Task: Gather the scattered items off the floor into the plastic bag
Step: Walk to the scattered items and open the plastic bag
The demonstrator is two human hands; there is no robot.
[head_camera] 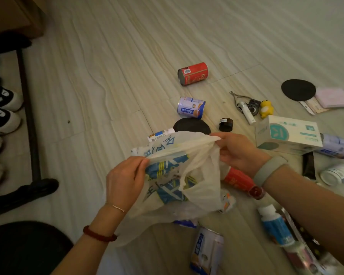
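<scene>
A thin white plastic bag with blue print hangs in the middle of the head view, its mouth held apart. My left hand pinches the near left rim and my right hand grips the far right rim. Scattered on the floor beyond lie a red can, a purple-blue can, a small dark jar, a yellow toy and a white-teal box. A red bottle lies under my right wrist. A blue-white bottle and a pale can lie nearer.
A black metal rack leg runs along the left with shoes behind it. A black round disc, a pink pad, nail clippers and a white tube lie at the right. A dark round shape fills the lower-left corner.
</scene>
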